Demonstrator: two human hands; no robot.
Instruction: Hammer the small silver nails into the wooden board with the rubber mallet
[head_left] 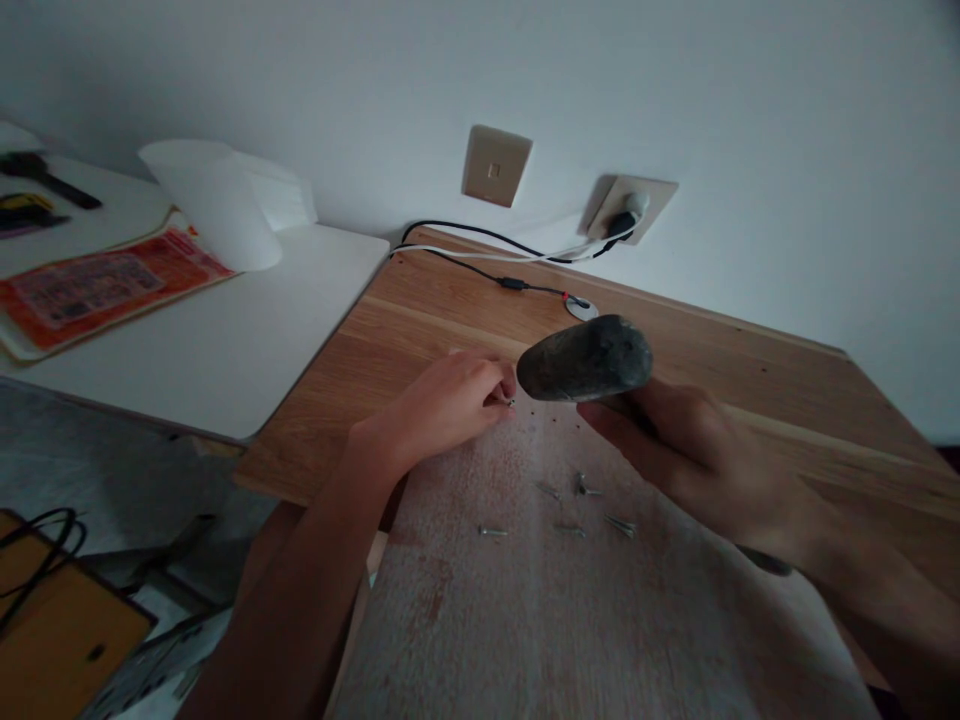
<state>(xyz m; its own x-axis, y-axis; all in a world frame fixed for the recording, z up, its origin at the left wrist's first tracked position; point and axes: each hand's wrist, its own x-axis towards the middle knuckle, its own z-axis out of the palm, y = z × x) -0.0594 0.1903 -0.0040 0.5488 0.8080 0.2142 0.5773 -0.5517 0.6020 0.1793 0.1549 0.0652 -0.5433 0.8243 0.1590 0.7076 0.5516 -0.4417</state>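
Note:
My right hand (pixel 697 450) is wrapped round the handle of a hammer (pixel 585 358). Its thick dark head is raised over the far end of a worn, whitish wooden board (pixel 480 620). Beside the head, my left hand (pixel 457 400) rests on that end of the board, thumb and finger pinched on a small metal nail, of which only a bright tip shows. Several loose silvery nails (pixel 493 531) lie across the middle of the board, nearer to me. A few small dark dots mark the board close to the hammer head.
Under the board is a brown wooden table (pixel 360 350) against the wall. Black and white cables (pixel 480 232) run along its back to a wall socket (pixel 634 210). At left, a white table (pixel 300 320) carries a white roll (pixel 217 205) and an orange packet (pixel 112 280).

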